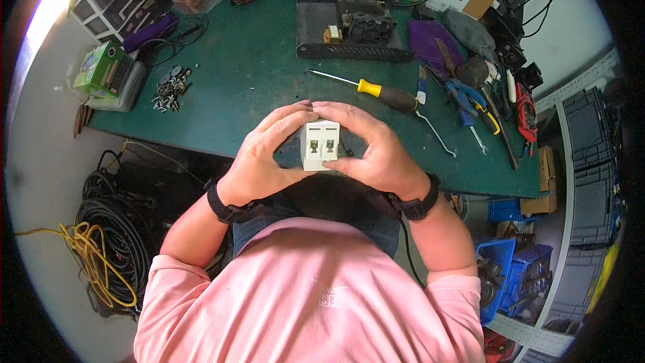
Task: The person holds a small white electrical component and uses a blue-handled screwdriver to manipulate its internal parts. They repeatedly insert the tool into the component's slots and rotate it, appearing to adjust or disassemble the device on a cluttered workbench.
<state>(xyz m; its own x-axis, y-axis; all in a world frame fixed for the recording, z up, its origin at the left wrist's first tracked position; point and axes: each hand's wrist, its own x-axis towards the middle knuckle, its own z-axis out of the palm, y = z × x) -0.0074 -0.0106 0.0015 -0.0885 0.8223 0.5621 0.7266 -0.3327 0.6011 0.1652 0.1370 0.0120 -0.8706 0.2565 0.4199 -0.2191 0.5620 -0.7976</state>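
A small white two-pole circuit breaker (321,156) is held up between both hands, just in front of the table's near edge. Two square terminal openings show side by side on the face turned up to me. My left hand (265,144) curves round its left side, fingertips at the far end and thumb low at the near end. From the other side, my right hand (369,141) grips it with the thumb on its near corner. Beyond the hands, a long screwdriver (396,96) with a yellow and black handle lies on the green table (248,87).
A pile of screws (173,89) lies at the left, near a green box (104,70). An opened black metal casing (353,27) stands at the back. Pliers (463,97) and a wrench (478,140) lie to the right. Coiled cables (111,222) are on the floor at left.
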